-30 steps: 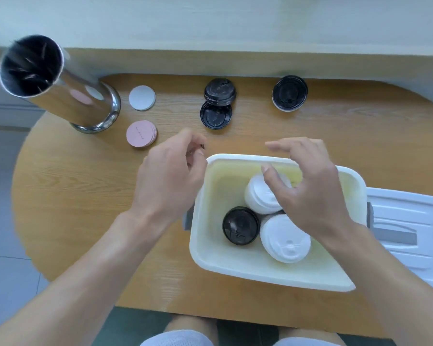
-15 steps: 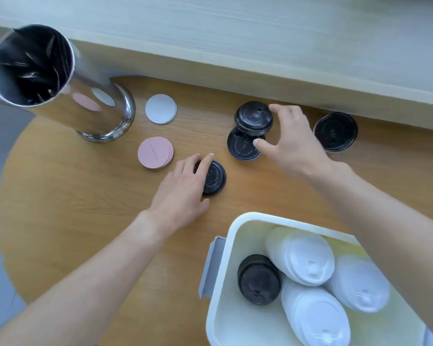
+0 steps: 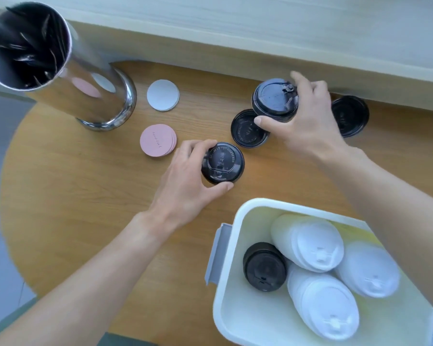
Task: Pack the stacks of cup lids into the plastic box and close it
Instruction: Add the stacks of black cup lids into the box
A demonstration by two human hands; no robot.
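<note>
- At upper left we see a steel canister; white and pink coasters lie beside it.
- Our left hand grips a black stack; our right hand grips another, between two loose black lids.
- Lower right, the box holds white stacks and a black one.
- Half a second ago both hands only touched theirs.

Bare table left of box, near box corner free, steel canister blocking far left
</note>
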